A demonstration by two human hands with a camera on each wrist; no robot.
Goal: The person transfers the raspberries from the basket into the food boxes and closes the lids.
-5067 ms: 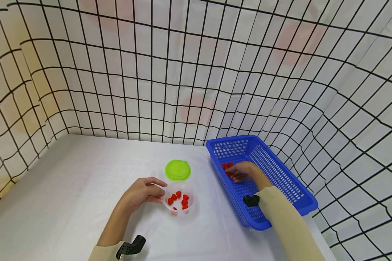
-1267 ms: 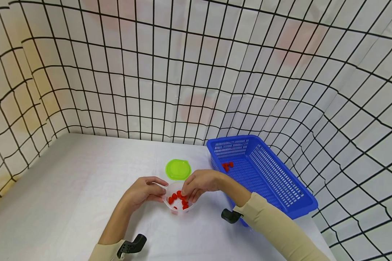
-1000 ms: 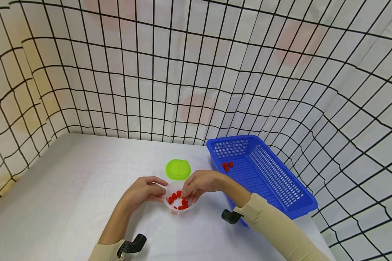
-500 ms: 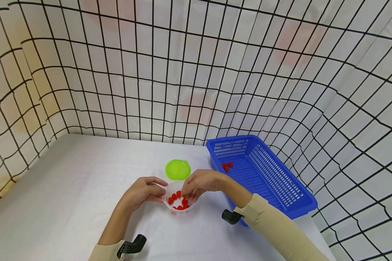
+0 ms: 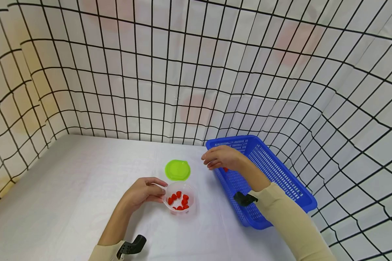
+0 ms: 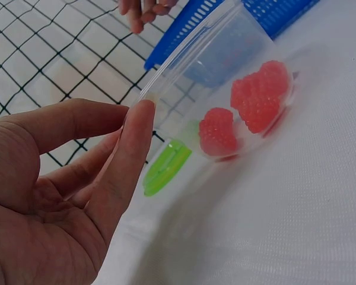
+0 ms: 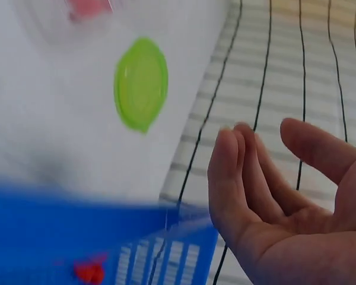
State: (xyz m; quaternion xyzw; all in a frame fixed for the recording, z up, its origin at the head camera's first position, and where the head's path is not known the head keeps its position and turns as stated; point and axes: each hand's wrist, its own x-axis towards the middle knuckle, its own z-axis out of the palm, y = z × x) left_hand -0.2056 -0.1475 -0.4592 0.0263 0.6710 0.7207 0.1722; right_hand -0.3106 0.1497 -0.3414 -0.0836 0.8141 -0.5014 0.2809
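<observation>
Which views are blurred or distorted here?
Head view: sharp, evenly lit, but wide-angle bends the grid lines on the backdrop. Left wrist view: the left hand and cup are fairly sharp, the basket behind is soft. Right wrist view: motion blur smears the basket and lid; the right hand is clearer.

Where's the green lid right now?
In the head view the green lid lies flat on the white table, just behind the clear cup of red pieces and left of the blue basket.
</observation>
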